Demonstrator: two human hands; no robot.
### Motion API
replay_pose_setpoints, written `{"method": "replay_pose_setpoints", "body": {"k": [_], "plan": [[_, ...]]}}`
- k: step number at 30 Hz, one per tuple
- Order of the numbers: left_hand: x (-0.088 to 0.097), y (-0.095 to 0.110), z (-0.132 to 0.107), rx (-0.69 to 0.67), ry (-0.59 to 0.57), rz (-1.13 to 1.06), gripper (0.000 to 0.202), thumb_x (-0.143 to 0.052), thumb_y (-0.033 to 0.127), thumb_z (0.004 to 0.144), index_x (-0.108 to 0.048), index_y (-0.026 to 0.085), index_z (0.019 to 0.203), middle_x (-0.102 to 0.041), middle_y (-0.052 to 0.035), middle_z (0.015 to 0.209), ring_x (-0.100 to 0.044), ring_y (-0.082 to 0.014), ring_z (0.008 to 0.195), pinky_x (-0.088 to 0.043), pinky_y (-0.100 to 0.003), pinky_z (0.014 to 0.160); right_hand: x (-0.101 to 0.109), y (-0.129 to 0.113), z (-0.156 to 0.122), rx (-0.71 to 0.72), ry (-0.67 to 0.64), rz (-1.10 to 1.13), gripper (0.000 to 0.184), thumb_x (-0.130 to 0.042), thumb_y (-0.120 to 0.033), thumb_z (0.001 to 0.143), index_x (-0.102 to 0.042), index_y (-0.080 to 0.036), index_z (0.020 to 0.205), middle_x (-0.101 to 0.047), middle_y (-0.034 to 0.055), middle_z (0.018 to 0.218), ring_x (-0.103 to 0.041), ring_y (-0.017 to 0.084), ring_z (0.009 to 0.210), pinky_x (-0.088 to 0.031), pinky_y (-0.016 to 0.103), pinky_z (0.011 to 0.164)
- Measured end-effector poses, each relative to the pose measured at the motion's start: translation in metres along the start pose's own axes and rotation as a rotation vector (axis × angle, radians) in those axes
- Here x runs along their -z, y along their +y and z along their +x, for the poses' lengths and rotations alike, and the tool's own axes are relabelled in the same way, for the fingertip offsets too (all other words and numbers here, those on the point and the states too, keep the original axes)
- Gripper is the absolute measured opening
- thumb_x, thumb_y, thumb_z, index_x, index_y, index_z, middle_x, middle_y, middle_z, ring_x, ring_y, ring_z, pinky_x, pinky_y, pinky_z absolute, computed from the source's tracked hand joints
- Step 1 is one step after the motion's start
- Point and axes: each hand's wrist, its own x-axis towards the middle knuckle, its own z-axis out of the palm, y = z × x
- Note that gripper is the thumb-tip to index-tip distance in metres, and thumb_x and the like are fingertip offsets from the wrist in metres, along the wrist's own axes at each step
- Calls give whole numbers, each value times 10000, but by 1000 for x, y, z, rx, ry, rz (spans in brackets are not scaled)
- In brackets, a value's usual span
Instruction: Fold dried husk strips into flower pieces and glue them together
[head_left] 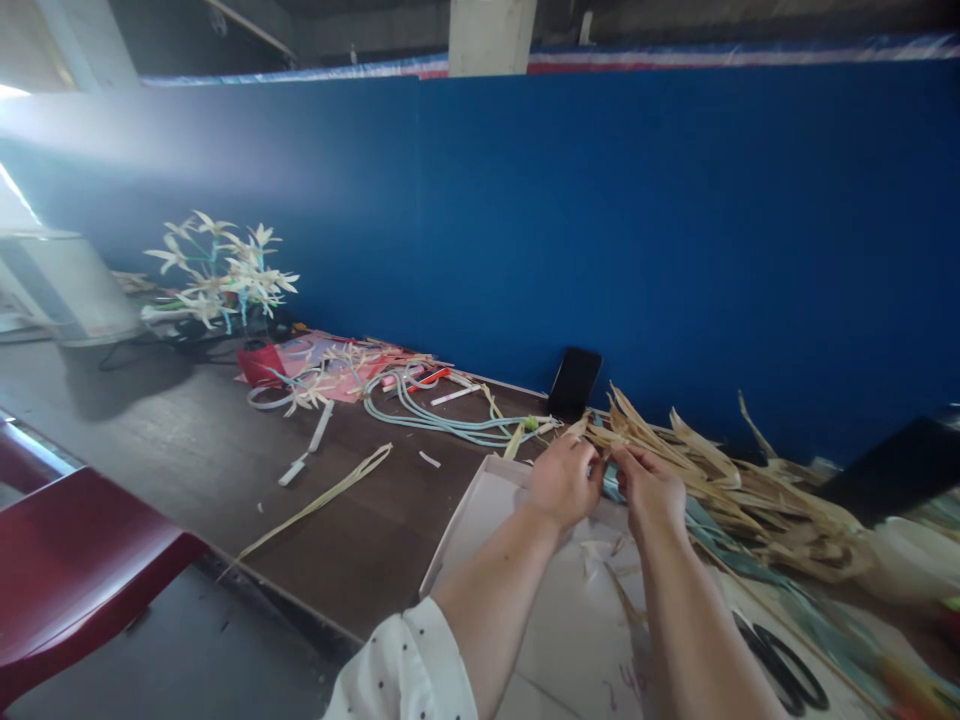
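My left hand (564, 480) and my right hand (649, 487) are held close together above a white sheet of card (487, 510). Both have their fingers pinched on a dry straw-coloured leaf strip (600, 436) that runs between them. The strip joins a heap of dried leaves (750, 480) lying to the right of my hands. Small leaf scraps (604, 555) lie on the card below my wrists.
A dark wooden table (187, 440) carries a long loose leaf strip (322, 498), pale blue cords (435, 415), a black phone (574, 383) leaning on the blue wall, black scissors (784, 665) and a bunch of straw flowers (221, 265). A red chair (67, 570) stands at the left.
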Motion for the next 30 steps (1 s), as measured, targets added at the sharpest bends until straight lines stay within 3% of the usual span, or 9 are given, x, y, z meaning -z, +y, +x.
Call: {"method": "replay_pose_setpoints", "body": {"k": [12, 19, 23, 30], "plan": [[8, 3, 1, -177, 82, 67, 289, -385, 287, 912, -654, 194, 858, -580, -52, 834, -496, -165, 873, -412, -265, 768, -4, -16, -9, -98, 28, 129, 287, -761, -345, 526, -654, -140, 696, -444, -56, 387, -334, 60, 364, -219, 181, 341], [15, 3, 4, -288, -22, 186, 259, -408, 233, 890, -609, 163, 743, -573, -63, 804, -479, -182, 854, -393, -312, 792, -1, -15, -6, -139, 40, 147, 271, -764, -327, 514, -636, -142, 666, -485, -40, 436, -348, 63, 372, -242, 200, 346], [15, 4, 5, -305, -82, 217, 236, -425, 229, 874, -608, 161, 742, -575, -73, 806, -481, -199, 870, -385, -334, 779, 1, -10, -2, -184, 4, 219, 279, -769, -296, 488, -625, -149, 678, -538, -28, 511, -337, 52, 387, -197, 187, 334], [13, 4, 4, -327, -87, 248, 214, -437, 241, 868, -589, 157, 742, -569, -60, 801, -485, -198, 866, -381, -334, 764, -1, -11, -4, -193, 15, 258, 294, -785, -286, 469, -581, -156, 635, -503, -45, 495, -326, 46, 396, -183, 173, 329]]}}
